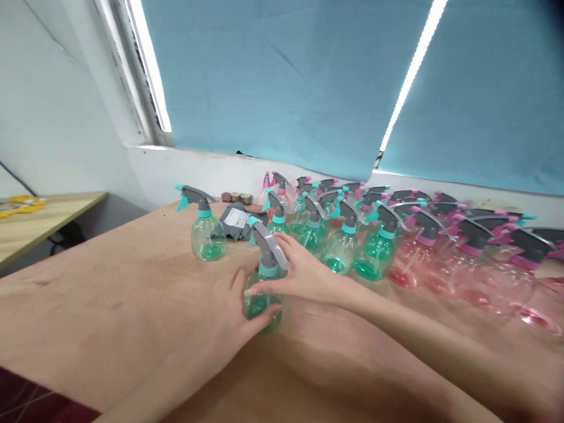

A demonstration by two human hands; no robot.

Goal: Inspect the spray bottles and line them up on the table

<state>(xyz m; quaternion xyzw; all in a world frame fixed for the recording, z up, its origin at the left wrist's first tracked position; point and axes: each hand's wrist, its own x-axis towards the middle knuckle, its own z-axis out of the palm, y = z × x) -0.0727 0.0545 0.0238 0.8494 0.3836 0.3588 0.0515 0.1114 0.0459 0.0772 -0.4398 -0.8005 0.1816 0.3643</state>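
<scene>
In the middle of the view a clear green spray bottle (268, 302) with a grey trigger head and teal collar stands slightly tilted over the wooden table. My left hand (235, 311) wraps round its body from the left, thumb across the front. My right hand (299, 270) grips the bottle's upper part just below the collar, and its far fingers are hidden behind the head. Another green spray bottle (208, 235) stands by itself to the left, its nozzle pointing left. Close by on the right is a front row of green bottles, including one spray bottle (341, 249).
Pink spray bottles (414, 258) stand in rows to the right. A dark grey packet (242, 222) with a white label lies behind my hands, near small boxes (240, 198). The wooden table (110, 288) meets a wall with blue blinds (273, 82). Another table (57, 217) is at left.
</scene>
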